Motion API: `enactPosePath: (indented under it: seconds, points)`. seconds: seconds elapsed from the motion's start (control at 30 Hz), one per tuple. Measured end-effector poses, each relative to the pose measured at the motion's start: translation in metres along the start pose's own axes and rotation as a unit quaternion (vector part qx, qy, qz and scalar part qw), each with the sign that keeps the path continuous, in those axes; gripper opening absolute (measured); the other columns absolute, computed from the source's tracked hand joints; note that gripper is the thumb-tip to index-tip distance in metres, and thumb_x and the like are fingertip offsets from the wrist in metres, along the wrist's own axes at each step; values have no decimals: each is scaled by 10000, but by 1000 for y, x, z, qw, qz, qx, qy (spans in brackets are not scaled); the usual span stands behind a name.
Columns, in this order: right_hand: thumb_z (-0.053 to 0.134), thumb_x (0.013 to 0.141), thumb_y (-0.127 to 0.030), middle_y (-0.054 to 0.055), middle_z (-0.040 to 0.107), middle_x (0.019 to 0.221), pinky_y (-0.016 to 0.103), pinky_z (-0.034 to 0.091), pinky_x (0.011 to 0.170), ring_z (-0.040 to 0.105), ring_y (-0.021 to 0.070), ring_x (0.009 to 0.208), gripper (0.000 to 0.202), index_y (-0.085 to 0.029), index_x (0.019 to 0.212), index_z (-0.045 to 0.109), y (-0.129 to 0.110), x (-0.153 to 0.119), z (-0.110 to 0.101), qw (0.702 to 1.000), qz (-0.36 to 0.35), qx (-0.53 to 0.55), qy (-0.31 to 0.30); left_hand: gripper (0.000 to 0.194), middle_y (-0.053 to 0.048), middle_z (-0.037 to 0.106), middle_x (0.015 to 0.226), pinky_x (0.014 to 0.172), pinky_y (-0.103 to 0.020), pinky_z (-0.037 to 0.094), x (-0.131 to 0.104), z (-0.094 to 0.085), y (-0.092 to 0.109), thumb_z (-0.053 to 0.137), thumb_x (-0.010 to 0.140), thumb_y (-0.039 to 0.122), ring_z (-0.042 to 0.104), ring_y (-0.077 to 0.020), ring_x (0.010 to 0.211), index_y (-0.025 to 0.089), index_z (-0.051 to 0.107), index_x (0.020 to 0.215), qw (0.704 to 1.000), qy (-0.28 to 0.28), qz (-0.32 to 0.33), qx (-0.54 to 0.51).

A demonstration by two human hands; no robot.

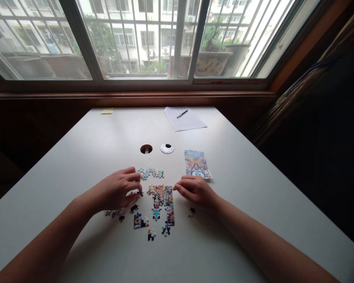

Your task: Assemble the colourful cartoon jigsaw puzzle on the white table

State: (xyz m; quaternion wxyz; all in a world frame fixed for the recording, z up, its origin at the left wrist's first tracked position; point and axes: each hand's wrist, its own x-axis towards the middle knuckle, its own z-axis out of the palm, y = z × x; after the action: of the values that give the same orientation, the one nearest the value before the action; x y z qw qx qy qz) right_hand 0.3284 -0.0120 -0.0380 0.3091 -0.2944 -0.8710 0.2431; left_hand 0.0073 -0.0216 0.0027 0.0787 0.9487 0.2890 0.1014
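A partly joined, colourful jigsaw section (164,196) lies on the white table between my hands. My left hand (123,188) is at its left, thumb and fingertips closing on a small dark puzzle piece (140,193). My right hand (196,190) rests on the table at the section's right edge, fingers curled together; whether anything is under them is hidden. Light blue pieces (149,173) are grouped beyond the section. A joined corner piece group (141,221) and loose pieces (151,234) lie nearer me. More pieces (115,213) are partly hidden below my left hand.
A printed picture card (197,163) lies beyond my right hand. Farther back are a round table hole (146,149), a silver round cover (166,148), paper sheets (188,121) with a pen (182,114), and yellow notes (107,111). A few pieces (191,212) lie near my right wrist.
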Motion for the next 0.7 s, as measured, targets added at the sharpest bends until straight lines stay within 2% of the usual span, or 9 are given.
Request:
enactPosePath:
  seconds: [0.3, 0.5, 0.7]
  points:
    - [491, 1020, -318, 36, 638, 715, 262, 413, 612, 570, 132, 645, 316, -178, 885, 740, 1, 0, -1, 1000, 7, 4, -1, 168, -34, 646, 889, 726, -323, 482, -2, -3, -2, 642, 848, 132, 556, -204, 880, 248, 696, 958, 1000, 20, 6, -15]
    - [498, 1016, -308, 34, 636, 713, 258, 417, 614, 576, 130, 645, 306, -175, 891, 743, 0, -1, -1, 1000, 8, 11, 4, 166, -46, 653, 902, 727, -327, 480, -3, -8, -3, 606, 874, 152, 555, -213, 889, 238, 687, 989, 1000, 26, -5, -5]
    - [501, 1014, -302, 38, 654, 734, 254, 438, 629, 601, 135, 669, 288, -182, 939, 753, 1, 0, 0, 999, 11, 20, 25, 145, -43, 652, 833, 696, -322, 465, -6, -8, -15, 556, 913, 173, 541, -195, 810, 215, 692, 943, 994, 95, -35, 43]
